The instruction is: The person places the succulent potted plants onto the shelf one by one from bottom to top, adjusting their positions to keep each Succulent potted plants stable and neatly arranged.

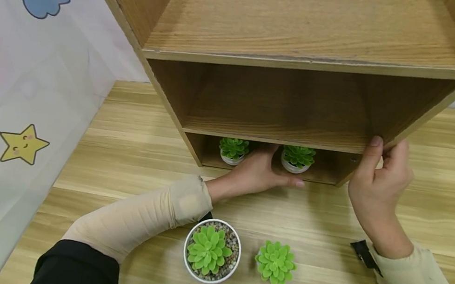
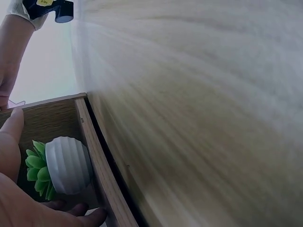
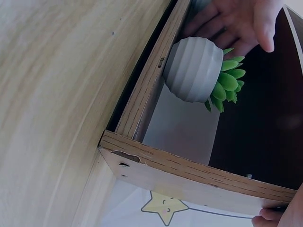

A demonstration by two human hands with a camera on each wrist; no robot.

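My left hand (image 1: 259,170) reaches into the bottom compartment of a wooden shelf unit (image 1: 304,62). Its fingers are extended and its thumb is spread away, close beside a small succulent in a ribbed white pot (image 3: 195,69). From above, that right-hand succulent (image 1: 298,156) shows partly under the board, and another potted succulent (image 1: 233,150) stands to the left of the hand. My right hand (image 1: 380,185) grips the front edge of the unit's right side panel, thumb on the inner side and fingers round the outside.
On the wood-grain table (image 1: 322,274), in front of the unit, stand a larger succulent in a round white pot with pebbles (image 1: 209,251) and a smaller succulent (image 1: 275,263). A pale cloth backdrop (image 1: 37,69) with cartoon shapes hangs at the left.
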